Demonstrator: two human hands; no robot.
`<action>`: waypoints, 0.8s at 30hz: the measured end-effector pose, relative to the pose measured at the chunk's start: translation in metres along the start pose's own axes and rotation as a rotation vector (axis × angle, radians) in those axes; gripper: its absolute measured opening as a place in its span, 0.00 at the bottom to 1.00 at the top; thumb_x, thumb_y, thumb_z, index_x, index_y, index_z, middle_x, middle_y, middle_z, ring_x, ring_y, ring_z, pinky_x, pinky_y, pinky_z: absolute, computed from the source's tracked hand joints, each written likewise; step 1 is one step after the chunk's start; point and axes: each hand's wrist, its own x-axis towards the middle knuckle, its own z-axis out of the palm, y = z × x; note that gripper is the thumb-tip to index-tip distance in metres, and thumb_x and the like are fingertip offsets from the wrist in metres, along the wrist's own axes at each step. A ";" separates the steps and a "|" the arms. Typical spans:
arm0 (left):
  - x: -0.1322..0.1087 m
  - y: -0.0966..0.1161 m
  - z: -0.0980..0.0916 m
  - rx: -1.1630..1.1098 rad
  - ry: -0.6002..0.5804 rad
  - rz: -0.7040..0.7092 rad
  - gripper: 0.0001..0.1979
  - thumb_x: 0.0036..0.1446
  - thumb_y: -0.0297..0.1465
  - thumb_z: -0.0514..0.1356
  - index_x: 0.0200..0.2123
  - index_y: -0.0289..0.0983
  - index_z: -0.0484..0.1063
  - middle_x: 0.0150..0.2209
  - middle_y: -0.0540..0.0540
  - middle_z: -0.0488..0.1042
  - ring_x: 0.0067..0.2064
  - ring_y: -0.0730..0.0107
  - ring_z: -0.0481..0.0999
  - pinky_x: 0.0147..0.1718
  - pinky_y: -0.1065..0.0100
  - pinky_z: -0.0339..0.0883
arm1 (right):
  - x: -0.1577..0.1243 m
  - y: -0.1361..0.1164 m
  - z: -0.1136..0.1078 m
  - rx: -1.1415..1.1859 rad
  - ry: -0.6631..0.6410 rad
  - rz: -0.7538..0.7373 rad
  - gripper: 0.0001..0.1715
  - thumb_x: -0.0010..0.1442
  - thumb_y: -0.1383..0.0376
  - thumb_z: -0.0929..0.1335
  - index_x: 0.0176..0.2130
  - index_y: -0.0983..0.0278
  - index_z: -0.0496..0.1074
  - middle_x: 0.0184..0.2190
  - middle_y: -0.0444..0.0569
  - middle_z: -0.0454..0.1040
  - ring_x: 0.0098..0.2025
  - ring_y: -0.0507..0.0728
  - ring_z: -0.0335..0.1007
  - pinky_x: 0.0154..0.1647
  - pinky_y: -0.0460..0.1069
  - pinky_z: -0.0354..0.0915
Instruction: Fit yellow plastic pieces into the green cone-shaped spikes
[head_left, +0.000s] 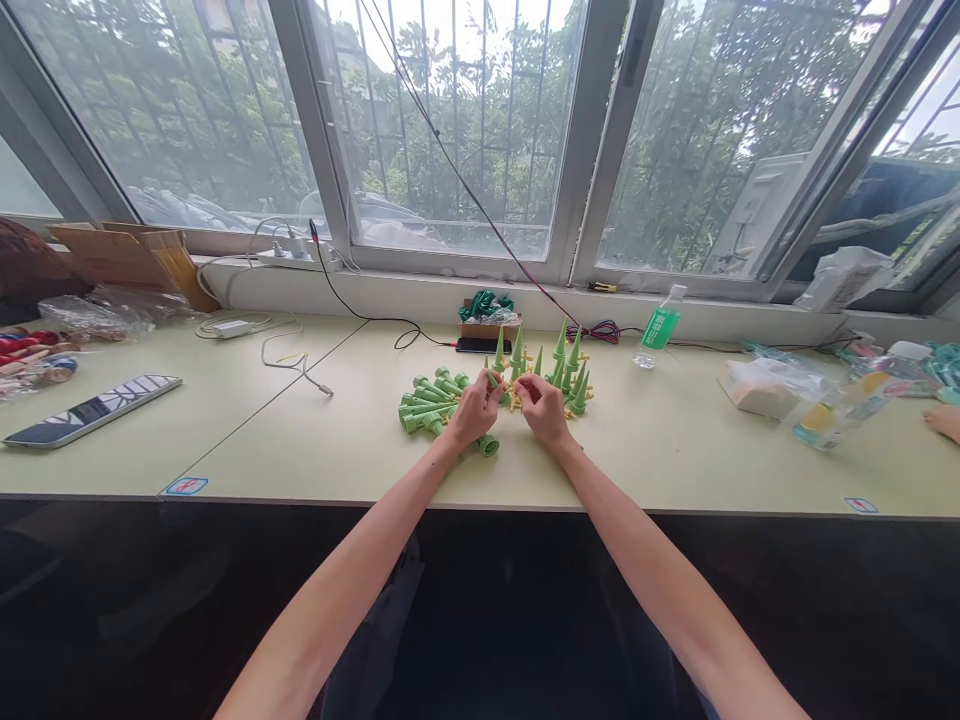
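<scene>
My left hand [478, 408] is closed around a small green cone-shaped piece [493, 379], only part of which shows between the fingers. Close by on its right, my right hand [544, 408] pinches with thumb and forefinger; anything between those fingertips is too small to make out. Green spiked cones [559, 368] stand upright behind and beside my right hand, with small yellow pieces [516, 400] among them. Several green tubes with flared ends [424, 408] lie fanned out beside my left hand. Another green tube end [489, 445] pokes out below my left wrist.
A dark phone [484, 345] lies behind the cones, before a small box [489, 325] of green material. Right of them stand a water bottle [658, 330], a tissue pack [761, 388] and a larger bottle [859, 395]. A cable [300, 368] and a patterned flat case [94, 410] lie left. Another person's hand [943, 420] shows far right.
</scene>
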 end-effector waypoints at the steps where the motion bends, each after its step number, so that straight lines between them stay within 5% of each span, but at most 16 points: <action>1: 0.000 0.000 0.000 -0.003 -0.001 0.000 0.02 0.65 0.29 0.53 0.40 0.39 0.61 0.35 0.47 0.74 0.30 0.72 0.72 0.32 0.69 0.68 | 0.000 0.001 0.000 0.000 0.001 -0.002 0.14 0.63 0.57 0.64 0.34 0.63 0.71 0.25 0.46 0.72 0.24 0.52 0.62 0.29 0.48 0.61; 14: -0.001 0.001 -0.001 -0.014 0.000 0.017 0.02 0.65 0.30 0.53 0.40 0.39 0.62 0.35 0.47 0.75 0.30 0.73 0.73 0.34 0.68 0.70 | 0.001 0.006 0.000 -0.014 -0.011 -0.032 0.14 0.64 0.58 0.62 0.33 0.63 0.70 0.27 0.47 0.72 0.28 0.54 0.65 0.32 0.48 0.61; 24: -0.002 -0.001 -0.001 -0.030 -0.005 0.030 0.02 0.65 0.30 0.54 0.41 0.39 0.62 0.37 0.47 0.75 0.31 0.73 0.73 0.34 0.69 0.71 | 0.001 0.010 0.000 -0.084 -0.043 -0.005 0.18 0.65 0.53 0.62 0.30 0.62 0.66 0.22 0.42 0.66 0.23 0.52 0.55 0.28 0.47 0.54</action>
